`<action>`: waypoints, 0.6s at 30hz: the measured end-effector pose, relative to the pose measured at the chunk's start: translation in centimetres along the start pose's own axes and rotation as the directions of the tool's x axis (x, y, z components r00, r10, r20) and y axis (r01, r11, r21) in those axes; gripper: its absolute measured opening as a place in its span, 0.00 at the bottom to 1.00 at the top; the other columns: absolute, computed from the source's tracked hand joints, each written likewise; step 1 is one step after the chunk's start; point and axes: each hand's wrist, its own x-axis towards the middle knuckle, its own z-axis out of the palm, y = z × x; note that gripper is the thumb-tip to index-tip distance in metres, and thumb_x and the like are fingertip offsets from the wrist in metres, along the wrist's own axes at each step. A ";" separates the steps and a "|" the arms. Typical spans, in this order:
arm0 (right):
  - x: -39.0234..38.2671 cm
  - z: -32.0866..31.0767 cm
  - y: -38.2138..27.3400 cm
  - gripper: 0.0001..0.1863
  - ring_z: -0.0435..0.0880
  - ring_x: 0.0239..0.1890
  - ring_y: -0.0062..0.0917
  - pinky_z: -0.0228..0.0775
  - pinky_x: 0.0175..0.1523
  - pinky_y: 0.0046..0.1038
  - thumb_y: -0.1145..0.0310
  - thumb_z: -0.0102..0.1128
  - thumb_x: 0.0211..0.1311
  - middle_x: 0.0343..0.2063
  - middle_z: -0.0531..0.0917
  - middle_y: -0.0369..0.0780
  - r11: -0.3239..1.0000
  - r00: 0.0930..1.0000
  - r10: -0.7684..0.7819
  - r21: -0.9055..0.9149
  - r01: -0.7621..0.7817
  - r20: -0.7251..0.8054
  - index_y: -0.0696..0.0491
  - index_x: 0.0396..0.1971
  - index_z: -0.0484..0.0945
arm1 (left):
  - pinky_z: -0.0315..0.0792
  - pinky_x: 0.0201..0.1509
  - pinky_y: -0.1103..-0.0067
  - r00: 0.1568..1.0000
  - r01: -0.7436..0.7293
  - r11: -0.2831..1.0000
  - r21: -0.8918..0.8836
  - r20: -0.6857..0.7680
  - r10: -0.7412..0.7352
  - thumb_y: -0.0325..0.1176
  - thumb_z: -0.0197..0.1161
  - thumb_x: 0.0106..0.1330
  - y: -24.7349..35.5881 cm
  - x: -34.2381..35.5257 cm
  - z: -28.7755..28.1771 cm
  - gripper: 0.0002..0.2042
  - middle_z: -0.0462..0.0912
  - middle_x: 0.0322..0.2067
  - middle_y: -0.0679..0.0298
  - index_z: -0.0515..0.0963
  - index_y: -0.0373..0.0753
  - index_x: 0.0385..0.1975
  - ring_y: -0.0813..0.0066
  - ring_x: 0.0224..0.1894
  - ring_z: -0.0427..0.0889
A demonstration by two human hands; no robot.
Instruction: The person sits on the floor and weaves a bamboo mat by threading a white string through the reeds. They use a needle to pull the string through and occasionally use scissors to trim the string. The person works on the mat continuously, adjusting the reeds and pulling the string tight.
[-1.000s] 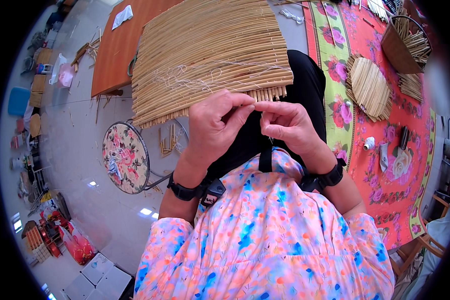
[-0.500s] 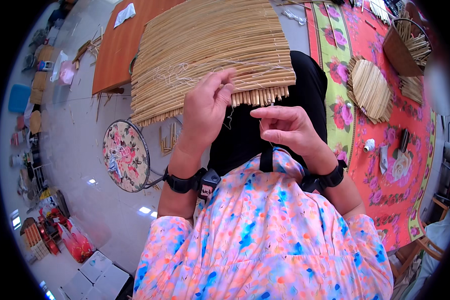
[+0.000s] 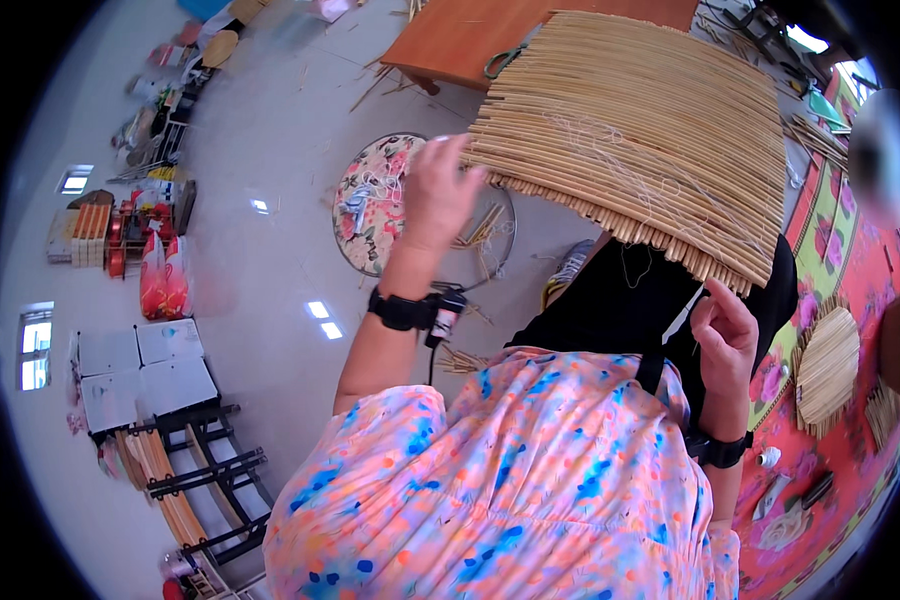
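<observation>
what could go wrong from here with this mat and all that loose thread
The loose white thread lies in messy loops across the stick mat, so it might knot or snag.
A thread loop hangs off the near edge over the black trousers and may catch there.
The mat seems to rest partly on those trousers, and neither the left hand nor the right hand clearly clasps it, so it could slip.
</observation>
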 end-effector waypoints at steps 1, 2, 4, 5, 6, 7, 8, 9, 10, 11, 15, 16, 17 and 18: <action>-0.1 -0.1 0.1 0.28 0.70 0.27 0.16 0.62 0.33 0.16 0.76 0.62 0.50 0.24 0.73 0.34 1.000 1.000 0.001 -0.005 -0.001 -0.002 0.60 0.54 0.69 | 0.68 0.51 0.70 0.997 0.071 0.996 0.059 -0.010 -0.071 0.34 0.62 0.53 -2.7 -0.8 -0.2 0.19 0.74 0.43 0.53 0.73 0.35 0.45 0.55 0.47 0.73; -0.3 -0.2 0.1 0.28 0.70 0.27 0.15 0.62 0.33 0.16 0.76 0.62 0.50 0.24 0.73 0.34 1.000 1.000 0.001 -0.004 -0.001 -0.014 0.60 0.54 0.69 | 0.67 0.51 0.69 0.994 0.106 0.981 0.163 -0.028 -0.103 0.36 0.62 0.54 -6.1 -1.6 -0.2 0.20 0.74 0.44 0.52 0.73 0.35 0.46 0.55 0.47 0.73; -0.3 -0.4 0.2 0.28 0.70 0.27 0.15 0.62 0.33 0.15 0.75 0.63 0.50 0.24 0.73 0.33 1.000 0.999 -0.005 -0.005 0.005 -0.036 0.60 0.54 0.69 | 0.68 0.51 0.66 0.962 0.272 0.915 0.299 -0.073 -0.263 0.41 0.63 0.53 -11.1 -3.8 -0.5 0.21 0.74 0.42 0.51 0.74 0.38 0.45 0.53 0.48 0.72; -0.2 -0.4 0.1 0.28 0.70 0.26 0.15 0.62 0.33 0.15 0.75 0.63 0.49 0.23 0.73 0.33 1.000 0.999 -0.014 -0.017 0.013 -0.034 0.60 0.54 0.69 | 0.68 0.51 0.64 0.924 0.375 0.856 0.356 -0.063 -0.378 0.43 0.63 0.53 -13.2 -4.8 -0.7 0.21 0.73 0.42 0.50 0.74 0.40 0.45 0.52 0.48 0.72; -0.2 -0.4 0.2 0.28 0.70 0.26 0.15 0.62 0.33 0.15 0.76 0.62 0.49 0.23 0.73 0.33 1.000 0.999 -0.010 -0.004 0.010 -0.043 0.60 0.54 0.69 | 0.68 0.51 0.63 0.889 0.436 0.818 0.375 -0.040 -0.456 0.43 0.63 0.54 -14.6 -5.4 -1.1 0.21 0.73 0.42 0.50 0.74 0.40 0.45 0.52 0.48 0.71; -0.4 -0.5 0.2 0.28 0.70 0.26 0.15 0.62 0.32 0.15 0.76 0.62 0.49 0.23 0.73 0.33 1.000 0.999 -0.008 0.001 0.008 -0.053 0.60 0.54 0.69 | 0.68 0.51 0.63 0.848 0.494 0.778 0.388 -0.017 -0.530 0.42 0.62 0.54 -15.7 -6.0 -1.3 0.21 0.73 0.42 0.50 0.74 0.40 0.46 0.52 0.48 0.71; -0.2 -0.7 0.0 0.28 0.70 0.26 0.15 0.62 0.32 0.15 0.76 0.62 0.49 0.23 0.73 0.33 1.000 0.998 -0.014 0.005 0.014 -0.061 0.60 0.54 0.69 | 0.68 0.51 0.62 0.802 0.548 0.736 0.399 -0.001 -0.597 0.42 0.62 0.54 -16.5 -6.3 -1.4 0.20 0.73 0.43 0.50 0.74 0.40 0.46 0.51 0.49 0.71; -0.4 -0.5 0.2 0.28 0.70 0.26 0.15 0.62 0.32 0.15 0.76 0.61 0.49 0.23 0.73 0.33 1.000 0.996 -0.013 0.001 0.013 -0.085 0.60 0.54 0.69 | 0.68 0.50 0.62 0.796 0.556 0.724 0.409 -0.009 -0.606 0.42 0.62 0.55 -17.2 -6.9 -1.6 0.20 0.73 0.43 0.50 0.74 0.40 0.46 0.51 0.48 0.71; -0.4 -0.8 0.4 0.27 0.70 0.26 0.15 0.62 0.32 0.15 0.77 0.61 0.49 0.23 0.73 0.33 1.000 0.997 0.007 0.010 -0.006 -0.083 0.60 0.53 0.70 | 0.68 0.50 0.62 0.794 0.562 0.721 0.405 -0.020 -0.608 0.41 0.61 0.55 -17.6 -7.3 -1.4 0.20 0.73 0.43 0.50 0.74 0.40 0.46 0.51 0.48 0.71; -0.3 -0.7 0.4 0.27 0.70 0.26 0.15 0.63 0.32 0.16 0.77 0.61 0.49 0.23 0.73 0.33 1.000 0.997 0.021 0.013 -0.020 -0.073 0.60 0.53 0.70 | 0.68 0.50 0.62 0.788 0.572 0.716 0.400 -0.024 -0.615 0.41 0.61 0.56 -17.1 -7.6 -0.9 0.19 0.72 0.43 0.50 0.74 0.40 0.46 0.51 0.48 0.71; -0.2 -0.5 0.3 0.28 0.72 0.27 0.16 0.64 0.33 0.17 0.75 0.65 0.48 0.24 0.74 0.33 0.998 0.997 0.044 0.037 -0.042 -0.059 0.60 0.53 0.70 | 0.67 0.50 0.65 0.937 0.349 0.909 0.228 -0.090 -0.337 0.36 0.59 0.57 -12.7 -5.7 1.1 0.16 0.72 0.42 0.49 0.74 0.37 0.44 0.51 0.47 0.71; -0.2 -0.5 0.3 0.28 0.72 0.27 0.16 0.64 0.33 0.17 0.75 0.65 0.48 0.24 0.74 0.33 0.998 0.997 0.041 0.040 -0.038 -0.060 0.60 0.53 0.70 | 0.67 0.50 0.66 0.952 0.304 0.940 0.156 -0.096 -0.292 0.35 0.60 0.56 -11.5 -4.5 1.8 0.16 0.72 0.43 0.49 0.73 0.37 0.44 0.52 0.47 0.71; -0.2 -0.5 0.3 0.28 0.72 0.27 0.16 0.64 0.32 0.16 0.77 0.64 0.48 0.24 0.75 0.33 0.999 0.999 0.015 0.047 -0.012 -0.050 0.60 0.53 0.70 | 0.67 0.51 0.66 0.963 0.260 0.961 0.091 -0.098 -0.251 0.34 0.60 0.56 -10.4 -3.7 2.5 0.16 0.72 0.43 0.49 0.73 0.37 0.44 0.52 0.48 0.71; 0.0 -0.4 0.1 0.28 0.72 0.26 0.16 0.64 0.32 0.16 0.77 0.63 0.48 0.24 0.75 0.34 1.000 0.998 0.016 0.026 -0.015 -0.053 0.60 0.53 0.70 | 0.67 0.51 0.66 0.973 0.212 0.977 0.027 -0.101 -0.208 0.33 0.60 0.56 -9.4 -2.8 3.2 0.16 0.71 0.44 0.49 0.73 0.37 0.44 0.52 0.48 0.71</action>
